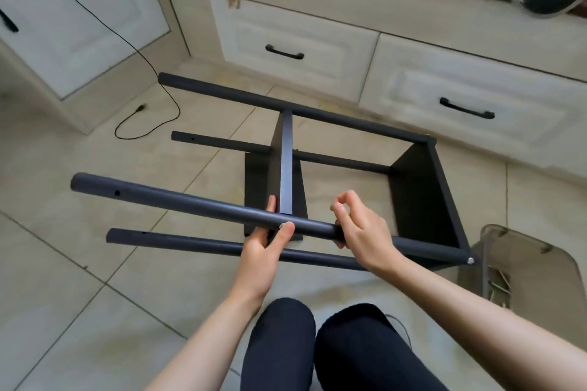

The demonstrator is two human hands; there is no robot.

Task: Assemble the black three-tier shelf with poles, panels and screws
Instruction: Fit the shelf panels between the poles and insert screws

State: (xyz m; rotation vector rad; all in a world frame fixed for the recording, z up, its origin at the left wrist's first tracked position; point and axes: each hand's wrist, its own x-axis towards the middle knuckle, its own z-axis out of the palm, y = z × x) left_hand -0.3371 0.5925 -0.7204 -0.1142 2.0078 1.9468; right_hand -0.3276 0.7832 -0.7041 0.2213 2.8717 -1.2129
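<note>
My left hand (268, 240) grips the nearest pole (190, 205), thumb pressing a screw (282, 226) where the middle panel (286, 165) meets it. My right hand (359, 228) curls around that pole beside it, toward the end panel (425, 197). The shelf lies sideways on the tile floor (95, 263).

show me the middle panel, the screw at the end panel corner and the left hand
middle panel (286, 165): head view, on its narrow top edge
corner screw (470, 260): head view, on its silver head
left hand (265, 246): head view, on the back of the hand
</note>
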